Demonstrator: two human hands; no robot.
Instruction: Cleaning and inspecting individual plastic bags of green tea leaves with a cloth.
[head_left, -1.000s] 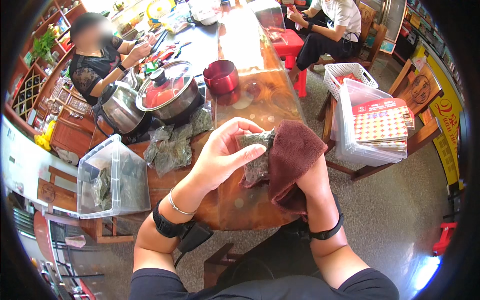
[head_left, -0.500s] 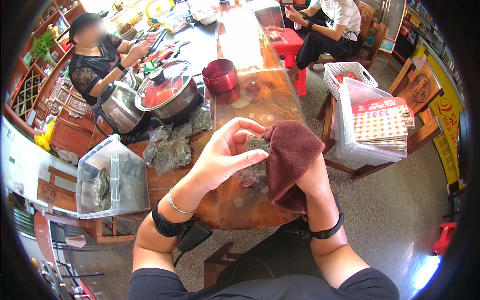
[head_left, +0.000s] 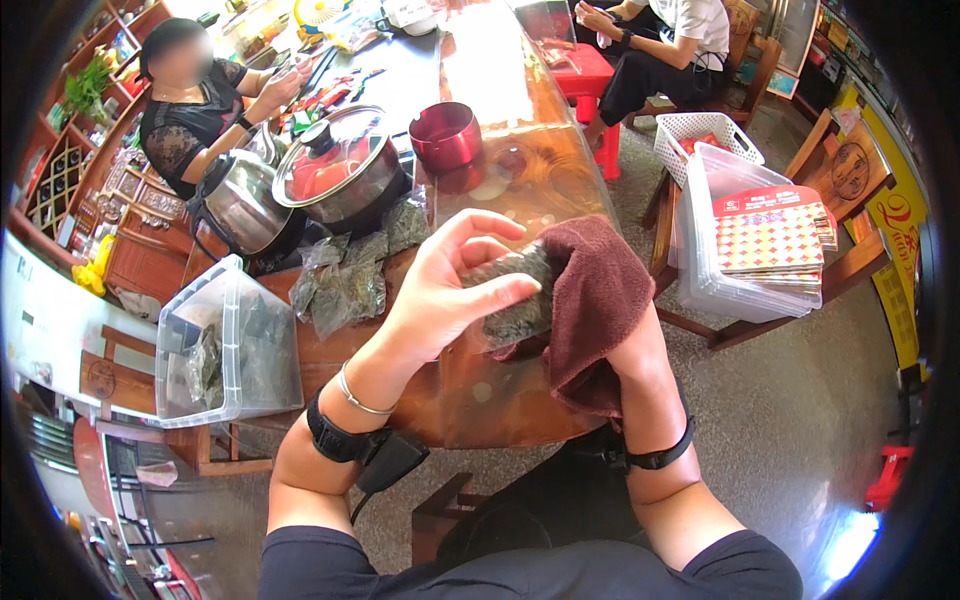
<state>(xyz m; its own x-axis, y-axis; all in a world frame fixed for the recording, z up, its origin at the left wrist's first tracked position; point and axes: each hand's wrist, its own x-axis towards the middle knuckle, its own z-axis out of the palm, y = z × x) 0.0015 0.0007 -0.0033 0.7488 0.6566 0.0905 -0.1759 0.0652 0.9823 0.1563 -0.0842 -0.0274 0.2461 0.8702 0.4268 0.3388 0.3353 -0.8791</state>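
Observation:
A clear packet of dark green dried leaves (head_left: 518, 308) is held up in front of me over the near end of the table. My left hand (head_left: 435, 285) grips it from the left, thumb across its near face and fingers curled behind. A brown cloth (head_left: 600, 305) drapes over my right hand (head_left: 636, 350) and touches the packet's right side. The cloth hides my right fingers, and some of it hangs below them. Several similar packets (head_left: 345, 290) lie on the wooden table (head_left: 400, 405) to the left.
At left stands a clear plastic tub (head_left: 232, 400) with more packets. A kettle (head_left: 240, 205), a lidded pot (head_left: 345, 190) and a red metal bowl (head_left: 445, 138) stand beyond. Another clear tub (head_left: 700, 240) holds patterned red cards at right. Two people sit farther off.
The packet has turned and more of its leafy face shows now. The cloth and my right hand have shifted slightly right; my left hand still grips the packet.

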